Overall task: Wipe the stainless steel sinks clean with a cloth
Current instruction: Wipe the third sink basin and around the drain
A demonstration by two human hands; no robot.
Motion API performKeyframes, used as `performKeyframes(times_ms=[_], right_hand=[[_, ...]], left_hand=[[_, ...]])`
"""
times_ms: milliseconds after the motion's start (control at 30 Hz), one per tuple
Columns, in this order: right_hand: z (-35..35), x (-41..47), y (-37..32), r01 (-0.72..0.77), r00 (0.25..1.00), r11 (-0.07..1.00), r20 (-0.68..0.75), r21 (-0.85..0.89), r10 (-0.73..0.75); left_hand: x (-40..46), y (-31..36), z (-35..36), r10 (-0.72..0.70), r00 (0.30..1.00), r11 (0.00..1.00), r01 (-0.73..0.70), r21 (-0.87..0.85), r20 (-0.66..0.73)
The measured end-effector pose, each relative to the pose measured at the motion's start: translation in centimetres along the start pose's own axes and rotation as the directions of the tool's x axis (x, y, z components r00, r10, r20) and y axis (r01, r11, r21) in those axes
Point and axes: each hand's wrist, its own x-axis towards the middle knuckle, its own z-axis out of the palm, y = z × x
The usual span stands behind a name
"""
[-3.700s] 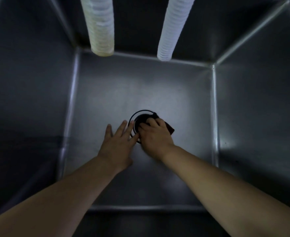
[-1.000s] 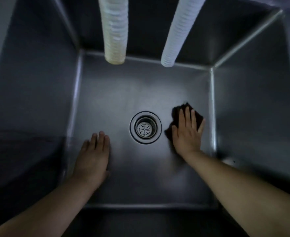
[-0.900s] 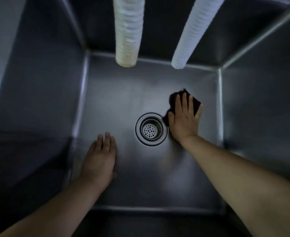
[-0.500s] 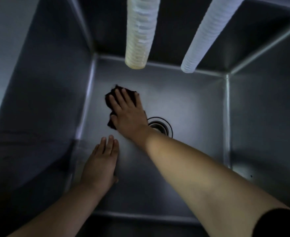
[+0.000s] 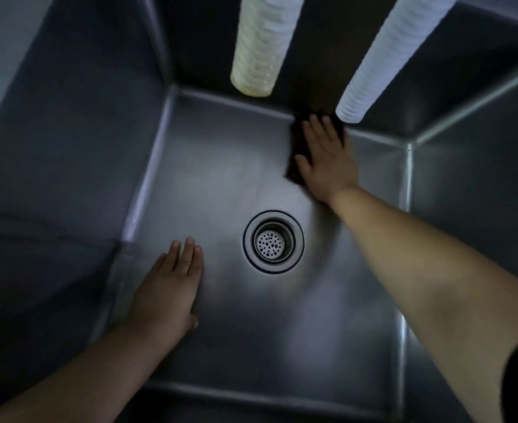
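Observation:
I look down into a deep stainless steel sink [image 5: 215, 166]. My right hand [image 5: 326, 160] presses flat, fingers straight, on a dark cloth [image 5: 294, 166] at the far edge of the sink floor, where it meets the back wall. Most of the cloth is hidden under the hand. My left hand [image 5: 169, 288] rests flat on the sink floor near the left wall, holding nothing. The round drain strainer [image 5: 273, 242] lies uncovered between the two hands.
Two ribbed hoses hang down over the back of the sink, a yellowish one [image 5: 260, 47] and a white one [image 5: 382, 53] just above my right hand. Steep steel walls [image 5: 477, 190] close in on all sides.
My right hand slid the cloth from the left of the drain across to the far right, against the back wall. The drain is uncovered again. My left hand stayed put.

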Motion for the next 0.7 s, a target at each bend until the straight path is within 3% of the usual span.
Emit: performKeyframes(times_ms=[200,300,433,700], right_hand=[[-0.2,-3.4,6.6,-0.210,0.978,0.968,-0.032,-0.134,0.208],[0.1,-4.7,8.1,-0.404,0.915,0.909,-0.039,-0.103,0.402],[0.0,-4.0,7.1,-0.541,0.841,0.840,0.007,-0.039,0.541],[1.0,-13.2,3.4,-0.476,0.879,0.878,0.010,-0.041,0.477]], left_hand=[[0.0,-0.1,0.0,0.003,1.000,1.000,-0.003,0.022,0.013],[0.0,0.0,0.0,0.007,1.000,0.999,-0.008,0.042,0.015],[0.1,0.0,0.0,0.011,0.999,0.998,-0.013,0.058,0.035],[-0.3,-0.1,-0.6,0.020,0.997,0.997,-0.025,0.079,0.070]])
